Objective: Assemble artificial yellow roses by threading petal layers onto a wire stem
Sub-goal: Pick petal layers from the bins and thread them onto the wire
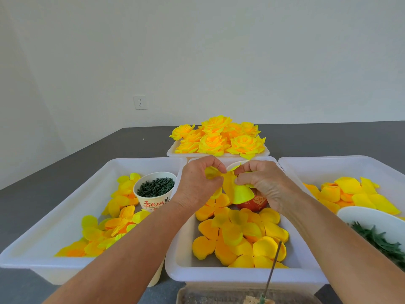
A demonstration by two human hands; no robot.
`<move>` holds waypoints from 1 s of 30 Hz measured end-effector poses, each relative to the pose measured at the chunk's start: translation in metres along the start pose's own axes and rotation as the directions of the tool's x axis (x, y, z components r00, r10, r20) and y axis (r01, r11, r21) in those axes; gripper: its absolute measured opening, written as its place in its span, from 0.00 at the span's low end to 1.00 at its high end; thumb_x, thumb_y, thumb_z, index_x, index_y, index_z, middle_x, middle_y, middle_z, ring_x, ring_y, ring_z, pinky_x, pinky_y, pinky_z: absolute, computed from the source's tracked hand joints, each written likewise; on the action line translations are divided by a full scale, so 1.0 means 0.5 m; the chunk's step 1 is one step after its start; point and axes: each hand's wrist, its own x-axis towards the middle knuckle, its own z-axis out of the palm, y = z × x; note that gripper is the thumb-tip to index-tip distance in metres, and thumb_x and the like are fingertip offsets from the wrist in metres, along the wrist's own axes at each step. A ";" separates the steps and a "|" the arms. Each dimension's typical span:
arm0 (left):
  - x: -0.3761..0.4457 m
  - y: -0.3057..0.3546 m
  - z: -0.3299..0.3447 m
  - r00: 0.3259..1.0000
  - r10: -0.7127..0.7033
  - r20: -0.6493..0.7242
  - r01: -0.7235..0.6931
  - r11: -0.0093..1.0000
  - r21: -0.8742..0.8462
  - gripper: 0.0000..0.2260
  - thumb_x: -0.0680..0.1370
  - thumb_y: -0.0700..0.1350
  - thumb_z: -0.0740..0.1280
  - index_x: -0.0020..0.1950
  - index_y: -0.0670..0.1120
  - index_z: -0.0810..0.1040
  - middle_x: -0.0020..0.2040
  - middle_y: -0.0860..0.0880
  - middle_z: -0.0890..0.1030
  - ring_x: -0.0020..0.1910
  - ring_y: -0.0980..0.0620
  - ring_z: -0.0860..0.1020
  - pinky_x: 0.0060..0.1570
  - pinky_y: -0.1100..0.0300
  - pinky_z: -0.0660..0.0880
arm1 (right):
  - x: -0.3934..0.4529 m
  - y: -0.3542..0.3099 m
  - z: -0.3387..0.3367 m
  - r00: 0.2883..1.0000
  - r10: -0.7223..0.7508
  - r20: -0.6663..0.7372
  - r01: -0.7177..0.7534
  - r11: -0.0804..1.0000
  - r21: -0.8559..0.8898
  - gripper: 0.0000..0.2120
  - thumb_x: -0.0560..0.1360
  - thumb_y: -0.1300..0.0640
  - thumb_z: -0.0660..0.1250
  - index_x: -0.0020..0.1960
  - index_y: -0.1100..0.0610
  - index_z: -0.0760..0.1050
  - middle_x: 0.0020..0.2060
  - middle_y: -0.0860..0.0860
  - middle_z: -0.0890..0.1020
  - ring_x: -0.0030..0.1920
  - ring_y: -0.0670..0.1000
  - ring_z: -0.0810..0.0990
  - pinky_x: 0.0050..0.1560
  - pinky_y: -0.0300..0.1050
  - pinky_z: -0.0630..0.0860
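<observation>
1. Dark grey table point(306, 139) against a plain white wall point(219, 51), one wall socket point(140, 102).
2. Left hand point(197, 185) and right hand point(260, 183) meet over the middle tray point(219, 275); fingertips of both pinch one yellow petal layer point(237, 190), held up above the tray's contents.
3. Left fingers curled round the layer's left lobe, right thumb and fingers clamped on its upper right edge.
4. Below the hands: loose orange-yellow petal layers point(238, 238) piled in the middle tray, a red cup point(254, 204) partly hidden behind the held layer.
5. Thin wire stem point(272, 268) stands tilted at the tray's near edge, its base in a brown container point(219, 297).
6. Left tray point(65, 198): more petals, paper cup point(153, 189) of dark green pieces.
7. Right tray point(328, 163): petals, white bowl point(372, 216) with green leaves.
8. Far tray point(173, 151): finished yellow roses point(219, 137) heaped.
</observation>
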 end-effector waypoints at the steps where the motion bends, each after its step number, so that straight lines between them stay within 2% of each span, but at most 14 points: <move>1: 0.001 0.000 -0.001 1.000 -0.006 -0.008 0.006 1.000 -0.003 0.16 0.69 0.33 0.70 0.37 0.56 0.76 0.42 0.55 0.79 0.41 0.50 0.77 0.37 0.60 0.73 | 0.000 -0.001 -0.001 1.000 0.019 0.021 -0.019 0.999 0.031 0.07 0.67 0.67 0.71 0.44 0.59 0.80 0.43 0.59 0.84 0.43 0.55 0.81 0.47 0.50 0.79; 3: 0.002 -0.002 -0.002 1.000 -0.019 -0.021 0.019 1.000 -0.009 0.16 0.69 0.32 0.69 0.38 0.56 0.77 0.42 0.56 0.79 0.43 0.51 0.78 0.37 0.61 0.74 | 0.001 -0.002 -0.001 0.998 0.049 0.047 -0.052 0.996 0.075 0.08 0.67 0.68 0.70 0.44 0.59 0.81 0.43 0.59 0.84 0.45 0.57 0.82 0.50 0.53 0.79; 7: 0.006 -0.006 -0.004 0.994 -0.072 -0.078 0.072 0.997 -0.010 0.16 0.70 0.31 0.67 0.38 0.54 0.77 0.42 0.55 0.78 0.41 0.50 0.77 0.35 0.60 0.75 | 0.006 -0.002 -0.004 0.998 0.061 -0.005 -0.060 0.993 0.102 0.07 0.67 0.68 0.69 0.39 0.57 0.80 0.38 0.54 0.82 0.42 0.55 0.79 0.41 0.46 0.75; 10: 0.007 -0.009 -0.004 0.994 -0.075 -0.080 0.075 0.997 -0.005 0.16 0.71 0.32 0.67 0.38 0.55 0.77 0.44 0.55 0.78 0.43 0.53 0.76 0.39 0.61 0.75 | 0.006 -0.001 -0.006 0.997 0.067 0.044 -0.072 0.989 0.131 0.10 0.69 0.67 0.70 0.49 0.60 0.81 0.46 0.58 0.83 0.48 0.58 0.81 0.48 0.51 0.77; 13: 0.010 -0.014 -0.005 0.985 -0.107 -0.138 0.106 0.994 -0.017 0.16 0.72 0.33 0.67 0.37 0.56 0.76 0.41 0.56 0.77 0.36 0.56 0.74 0.33 0.66 0.72 | 0.007 0.000 -0.008 0.994 0.081 0.072 -0.091 0.984 0.153 0.14 0.70 0.65 0.71 0.55 0.62 0.78 0.49 0.58 0.83 0.50 0.57 0.81 0.48 0.51 0.78; 15: 0.014 -0.019 -0.007 0.971 -0.135 -0.199 0.133 0.991 -0.024 0.14 0.72 0.33 0.67 0.38 0.54 0.76 0.40 0.56 0.76 0.32 0.57 0.72 0.29 0.67 0.69 | 0.007 -0.001 -0.010 0.994 0.079 0.077 -0.091 0.980 0.179 0.12 0.70 0.64 0.71 0.53 0.60 0.78 0.47 0.57 0.83 0.47 0.54 0.82 0.42 0.47 0.78; 17: 0.017 -0.024 -0.008 0.957 -0.150 -0.250 0.147 0.989 -0.029 0.12 0.72 0.33 0.67 0.40 0.52 0.77 0.41 0.53 0.77 0.33 0.52 0.75 0.33 0.60 0.73 | 0.005 -0.004 -0.011 0.995 0.070 0.076 -0.083 0.979 0.186 0.08 0.71 0.62 0.71 0.50 0.59 0.79 0.45 0.56 0.83 0.44 0.53 0.82 0.38 0.45 0.77; 19: 0.020 -0.026 -0.009 0.939 -0.172 -0.298 0.162 0.985 -0.059 0.12 0.73 0.34 0.68 0.41 0.52 0.77 0.43 0.51 0.78 0.34 0.48 0.77 0.35 0.56 0.76 | 0.004 -0.005 -0.012 0.996 0.065 0.064 -0.076 0.980 0.181 0.07 0.70 0.60 0.72 0.48 0.60 0.79 0.47 0.57 0.83 0.45 0.55 0.81 0.41 0.47 0.77; 21: 0.021 -0.028 -0.010 0.922 -0.182 -0.343 0.164 0.983 -0.081 0.12 0.73 0.35 0.68 0.40 0.53 0.76 0.43 0.51 0.78 0.31 0.52 0.75 0.34 0.57 0.76 | -0.001 -0.006 -0.011 0.996 0.062 0.069 -0.073 0.983 0.171 0.08 0.70 0.58 0.72 0.47 0.60 0.79 0.48 0.59 0.82 0.46 0.56 0.80 0.43 0.48 0.76; 26: 0.026 -0.033 -0.010 0.902 -0.213 -0.375 0.183 0.976 -0.115 0.11 0.74 0.41 0.69 0.38 0.56 0.74 0.37 0.53 0.76 0.33 0.51 0.73 0.39 0.54 0.76 | -0.010 -0.005 -0.007 0.989 0.063 0.135 -0.067 0.997 0.026 0.06 0.71 0.55 0.72 0.45 0.57 0.79 0.42 0.53 0.81 0.42 0.50 0.78 0.38 0.42 0.75; 29: 0.027 -0.034 -0.010 0.898 -0.244 -0.366 0.201 0.968 -0.154 0.10 0.74 0.43 0.69 0.36 0.56 0.75 0.35 0.56 0.76 0.31 0.55 0.72 0.36 0.58 0.73 | -0.008 -0.004 -0.005 0.988 0.070 0.139 -0.070 0.998 0.001 0.06 0.72 0.58 0.70 0.47 0.60 0.79 0.46 0.58 0.81 0.46 0.54 0.78 0.48 0.51 0.76; 30: 0.026 -0.033 -0.011 0.898 -0.256 -0.359 0.209 0.964 -0.167 0.10 0.75 0.44 0.69 0.36 0.56 0.74 0.34 0.58 0.76 0.30 0.57 0.72 0.33 0.60 0.72 | -0.010 -0.005 -0.006 0.986 0.071 0.148 -0.071 0.997 0.000 0.06 0.72 0.60 0.70 0.47 0.61 0.79 0.45 0.58 0.80 0.46 0.55 0.78 0.48 0.52 0.76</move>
